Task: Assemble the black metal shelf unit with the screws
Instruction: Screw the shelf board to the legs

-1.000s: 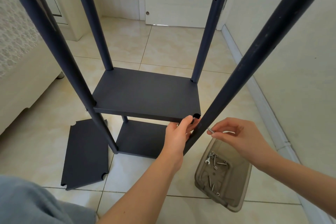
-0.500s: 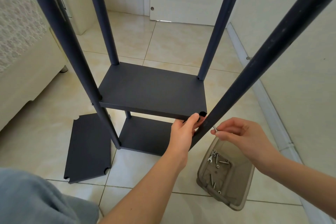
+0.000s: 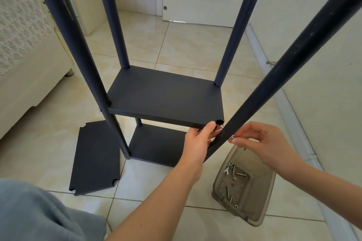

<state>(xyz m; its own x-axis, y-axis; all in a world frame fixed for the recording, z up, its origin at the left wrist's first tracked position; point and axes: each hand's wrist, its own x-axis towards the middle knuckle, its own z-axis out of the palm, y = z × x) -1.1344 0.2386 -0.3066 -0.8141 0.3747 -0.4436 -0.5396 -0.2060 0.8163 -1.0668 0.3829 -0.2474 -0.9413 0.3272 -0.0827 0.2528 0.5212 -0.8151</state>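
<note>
Left hand [image 3: 197,143] gripped the middle shelf [image 3: 166,96] corner. Right hand [image 3: 262,143] pinched, seemingly, a screw [image 3: 232,136] against the leaning pole [image 3: 284,68].

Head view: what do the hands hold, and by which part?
The left hand grips the middle shelf at its near right corner; the right hand pinches a screw by its outer end at the leaning pole.

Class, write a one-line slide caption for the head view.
Left hand grips the shelf corner; right hand pinches a screw at the leaning post.
</note>
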